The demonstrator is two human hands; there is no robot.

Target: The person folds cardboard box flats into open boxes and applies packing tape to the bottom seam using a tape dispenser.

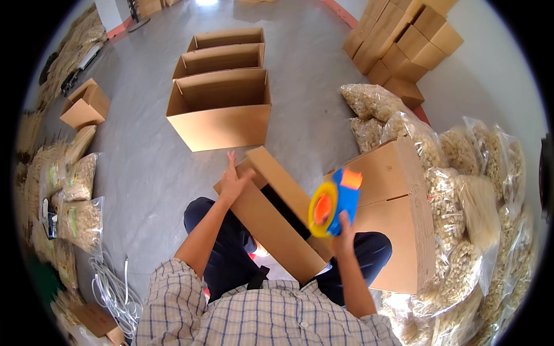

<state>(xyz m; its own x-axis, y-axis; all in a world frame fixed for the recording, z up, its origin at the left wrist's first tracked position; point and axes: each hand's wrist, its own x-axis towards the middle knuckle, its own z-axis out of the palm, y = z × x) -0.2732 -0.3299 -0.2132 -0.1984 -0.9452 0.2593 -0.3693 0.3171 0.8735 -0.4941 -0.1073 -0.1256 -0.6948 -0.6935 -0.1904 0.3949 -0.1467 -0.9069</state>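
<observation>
A cardboard box (277, 230) lies tilted between my knees, with a dark gap showing between its two long flaps. My left hand (234, 181) rests on the far left end of this box, its fingers stretched and spread. In my right hand (344, 233) is a tape dispenser (339, 202), blue with a yellow ring and an orange centre, held up by its handle above the right end of the box. The dispenser is slightly blurred.
Three open cardboard boxes (225, 128) stand in a row ahead. Flattened cartons (398, 230) lean at my right, beside bulging clear bags (461, 254). Stacked boxes (404, 52) stand far right. At left are more bags (81, 222), a small open box (86, 106) and a coiled white cable (115, 291).
</observation>
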